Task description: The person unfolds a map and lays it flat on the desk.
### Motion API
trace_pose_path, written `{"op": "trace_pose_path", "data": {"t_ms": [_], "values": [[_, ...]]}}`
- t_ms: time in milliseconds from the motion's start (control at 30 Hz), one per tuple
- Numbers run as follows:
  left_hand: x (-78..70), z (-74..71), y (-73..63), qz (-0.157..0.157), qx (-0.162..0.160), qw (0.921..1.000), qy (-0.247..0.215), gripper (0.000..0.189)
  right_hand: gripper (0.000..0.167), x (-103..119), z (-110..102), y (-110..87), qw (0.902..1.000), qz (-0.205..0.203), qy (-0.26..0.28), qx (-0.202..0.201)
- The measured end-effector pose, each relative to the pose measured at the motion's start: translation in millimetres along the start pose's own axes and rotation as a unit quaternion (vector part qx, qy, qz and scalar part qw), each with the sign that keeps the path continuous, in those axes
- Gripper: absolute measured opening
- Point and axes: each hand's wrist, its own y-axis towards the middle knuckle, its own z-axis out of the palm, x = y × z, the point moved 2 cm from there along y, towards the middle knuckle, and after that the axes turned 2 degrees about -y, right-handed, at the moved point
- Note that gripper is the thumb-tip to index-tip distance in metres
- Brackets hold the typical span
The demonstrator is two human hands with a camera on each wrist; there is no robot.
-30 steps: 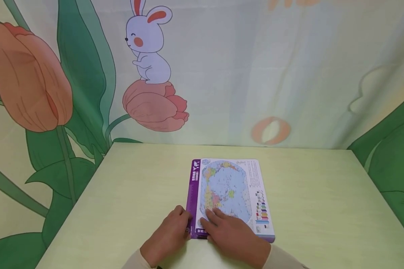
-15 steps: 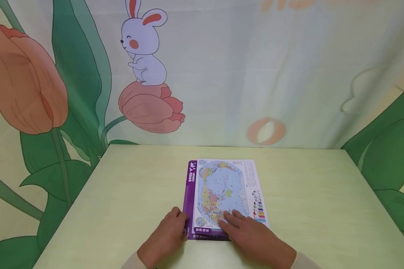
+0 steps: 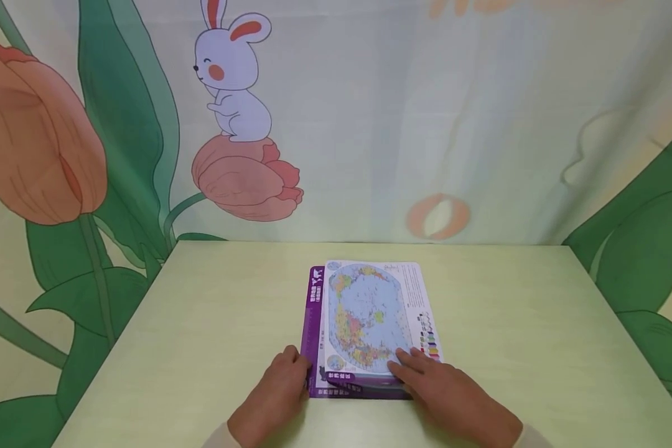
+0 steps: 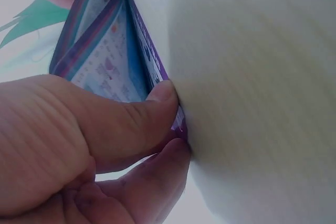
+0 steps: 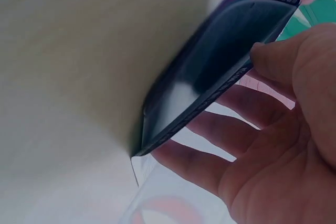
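A folded world map with a purple border lies on the table in the head view. Its upper panel is raised at the near edge, and more layers show beneath. With thumb and finger, my left hand pinches the purple edge of the bottom panel near its near left corner. My right hand holds the raised panel by its near right part. The right wrist view shows the thumb on the inner side and the other fingers behind the panel. A dark gap opens between the panels there.
The pale yellow table extends around the map on both sides. A fabric backdrop printed with a rabbit, tulips and leaves hangs behind the table's far edge.
My right hand has moved right along the near edge. The upper panel has lifted there, uncovering layers beneath. My left hand stays at the purple edge, while the head view has shifted slightly.
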Motion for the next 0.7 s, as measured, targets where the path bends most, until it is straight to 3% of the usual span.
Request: {"op": "trace_pose_path", "data": {"t_ms": [200, 433, 567, 700], "values": [[8.5, 0.4, -1.4, -0.018, 0.006, 0.9997, -0.014, 0.028, 0.046, -12, -9, -1.6, 0.9989, 0.008, 0.045, -0.012], [30.4, -8.7, -9.0, -0.038, 0.014, 0.9963, -0.076, 0.032, 0.043, -34, -23, -6.8, 0.9860, -0.060, 0.132, -0.082], [41.1, -13.6, -12.3, -0.070, 0.028, 0.9933, -0.088, 0.036, 0.047, -45, -31, -14.9, 0.9804, -0.063, 0.160, -0.095], [51.2, -17.7, -15.4, -0.114, 0.043, 0.9897, -0.075, 0.040, 0.052, -55, -36, -25.9, 0.9765, -0.041, 0.184, -0.104]]}}
